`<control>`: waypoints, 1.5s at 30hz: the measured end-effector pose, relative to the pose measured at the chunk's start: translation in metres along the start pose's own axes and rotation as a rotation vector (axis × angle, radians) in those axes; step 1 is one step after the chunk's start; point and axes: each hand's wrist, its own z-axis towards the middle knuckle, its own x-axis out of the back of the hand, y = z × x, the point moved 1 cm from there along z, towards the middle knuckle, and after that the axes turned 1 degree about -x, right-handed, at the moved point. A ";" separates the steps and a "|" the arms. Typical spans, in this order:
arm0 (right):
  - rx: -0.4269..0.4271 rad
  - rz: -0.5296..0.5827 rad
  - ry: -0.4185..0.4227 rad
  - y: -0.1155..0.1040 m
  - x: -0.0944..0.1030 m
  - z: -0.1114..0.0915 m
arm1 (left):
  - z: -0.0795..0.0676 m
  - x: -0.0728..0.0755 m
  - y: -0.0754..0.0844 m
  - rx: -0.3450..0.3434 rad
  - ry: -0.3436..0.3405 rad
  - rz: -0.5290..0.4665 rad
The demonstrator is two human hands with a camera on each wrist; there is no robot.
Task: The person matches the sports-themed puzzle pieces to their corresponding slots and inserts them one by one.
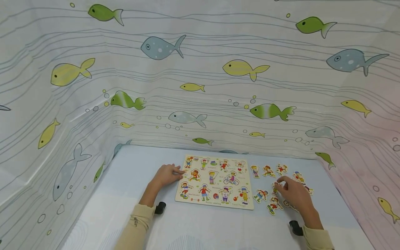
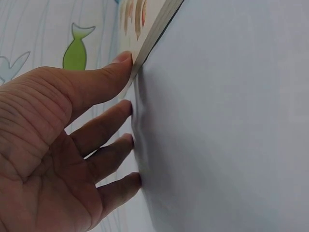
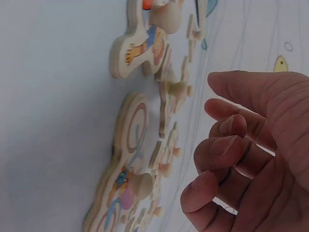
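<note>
While the left hand (image 1: 168, 175) touched the near-left edge of the board (image 1: 195, 189), the right hand (image 1: 295, 192) was over among the loose pieces on the other side. The left one wasn't clamped on anything: the wrist view had the thumb (image 2: 118, 72) against the board's edge and the other fingers spread apart. Couldn't really tell if those were on the worktop (image 1: 140, 222) too.

Right hand had its fingers loosely bent, thumb and index apart, nothing between them. From the wrist cam there was a bit of a gap between it and the pieces. The bike piece (image 3: 128, 169) lay near it, with a round wooden knob (image 3: 143, 186) sticking up.

The board lay flat on the worktop in front of the person, covered in little sporty kids. The pieces were scattered just right of it: golfer (image 1: 255, 171) and runner (image 1: 268, 170) toward the far side, skateboarder (image 1: 273, 205) toward the near side. Some were partly hidden by the hand.

Behind everything hung a fish-print sheet (image 1: 215, 99), and both arms had beige sleeves (image 1: 137, 222).
</note>
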 end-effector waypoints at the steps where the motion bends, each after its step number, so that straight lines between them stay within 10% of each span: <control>1: 0.004 0.002 0.000 0.001 -0.001 0.000 | 0.000 0.000 0.000 -0.002 0.001 0.001; 45: -0.053 -0.049 -0.095 0.009 -0.010 0.004 | 0.001 0.000 -0.001 -0.023 -0.003 0.015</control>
